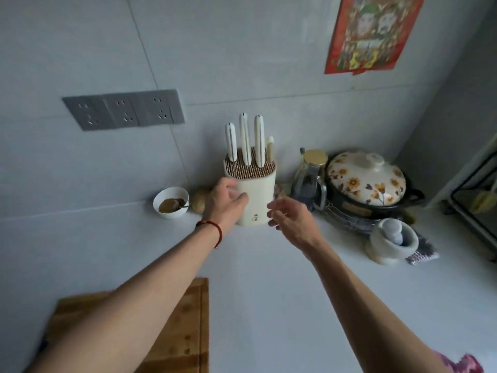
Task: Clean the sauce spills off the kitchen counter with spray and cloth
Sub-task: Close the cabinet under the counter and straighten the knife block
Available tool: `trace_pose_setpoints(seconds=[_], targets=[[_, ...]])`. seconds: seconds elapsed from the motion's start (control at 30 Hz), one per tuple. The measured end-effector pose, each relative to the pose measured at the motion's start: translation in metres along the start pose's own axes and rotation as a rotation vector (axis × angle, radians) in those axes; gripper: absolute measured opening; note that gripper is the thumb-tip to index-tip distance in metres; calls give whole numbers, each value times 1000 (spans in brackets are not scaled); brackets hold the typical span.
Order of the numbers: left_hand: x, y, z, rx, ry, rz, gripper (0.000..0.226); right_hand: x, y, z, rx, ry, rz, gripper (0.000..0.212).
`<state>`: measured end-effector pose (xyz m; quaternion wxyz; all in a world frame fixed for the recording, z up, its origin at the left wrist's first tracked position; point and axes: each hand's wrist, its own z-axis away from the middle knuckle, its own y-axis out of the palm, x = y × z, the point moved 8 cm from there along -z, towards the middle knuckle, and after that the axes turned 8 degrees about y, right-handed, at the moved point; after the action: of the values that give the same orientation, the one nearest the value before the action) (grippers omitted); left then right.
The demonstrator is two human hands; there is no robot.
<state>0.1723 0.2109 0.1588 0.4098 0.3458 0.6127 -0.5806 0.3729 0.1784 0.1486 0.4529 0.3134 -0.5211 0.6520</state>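
A cream knife block (256,196) holding several white-handled knives stands on the white counter (263,286) against the wall. My left hand (224,200) touches its left side, fingers curled around the block. My right hand (291,219) hovers just right of the block's base, fingers apart and holding nothing. A small white bowl (171,202) with brown sauce and a spoon sits to the left of the block. A patterned cloth (423,251) lies partly under a stone mortar (393,242) at the right. No spray bottle is in view.
A floral-lidded clay pot (367,181) on a wire stand and a glass bottle (309,179) crowd the right back corner. A wooden cutting board (172,327) lies at the near left. A black rack (476,203) stands at the far right. Sockets (125,109) are on the wall.
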Motion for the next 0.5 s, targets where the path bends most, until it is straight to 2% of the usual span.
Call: trace_pose_setpoints(seconds=[0.1, 0.17, 0.27, 0.33, 0.43, 0.5], targets=[[-39, -26, -46, -187, 31, -135, 69, 43, -9, -40, 57, -109, 42, 25], [-59, -33, -68, -182, 45, -249, 79, 59, -9, -52, 86, -146, 41, 35], [-67, -33, -93, -136, 48, -319, 61, 62, -9, -63, 114, -132, -16, 44], [-73, -37, -102, -163, 68, -354, 48, 54, -8, -65, 140, -108, -32, 38], [-92, -39, -105, -143, 145, -545, 28, 38, -7, -63, 172, -74, -51, 35], [-95, -38, -108, -150, 174, -599, 26, 27, -11, -63, 182, -53, -63, 34]])
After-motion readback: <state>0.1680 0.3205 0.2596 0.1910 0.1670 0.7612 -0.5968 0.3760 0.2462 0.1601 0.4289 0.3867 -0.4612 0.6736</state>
